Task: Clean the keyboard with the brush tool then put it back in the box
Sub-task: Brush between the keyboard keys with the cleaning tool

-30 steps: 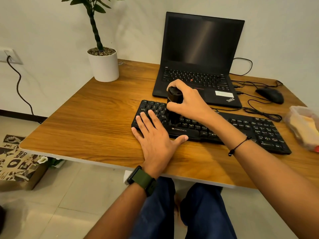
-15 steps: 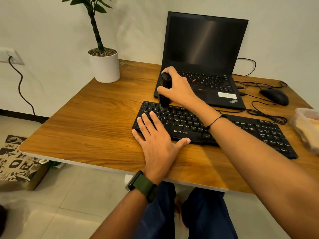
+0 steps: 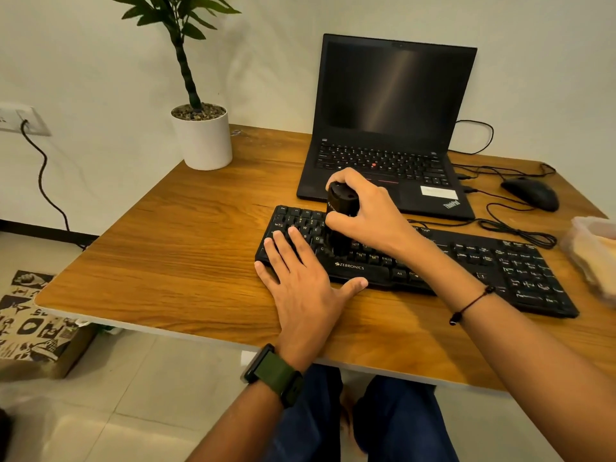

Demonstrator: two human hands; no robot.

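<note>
The right hand [image 3: 370, 215] curls its fingers [image 3: 336, 223] and thumb around a black cylindrical brush tool [image 3: 340, 221], held upright with its lower end on the keys left of centre of the flat black plastic keyboard [image 3: 483, 265]. The left hand [image 3: 300, 281] lies flat, fingers straight, pressing the keyboard's left end onto the brown wooden desk [image 3: 186, 248]. A translucent plastic box [image 3: 596, 248] sits at the keyboard's 3 o'clock; an open black laptop [image 3: 390, 128] stands at its 12 o'clock.

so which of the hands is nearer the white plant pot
Left. The left hand lies flat on the black keyboard's left end, on the side of the white plant pot. The right hand grips the black cylindrical brush tool further right.
</note>
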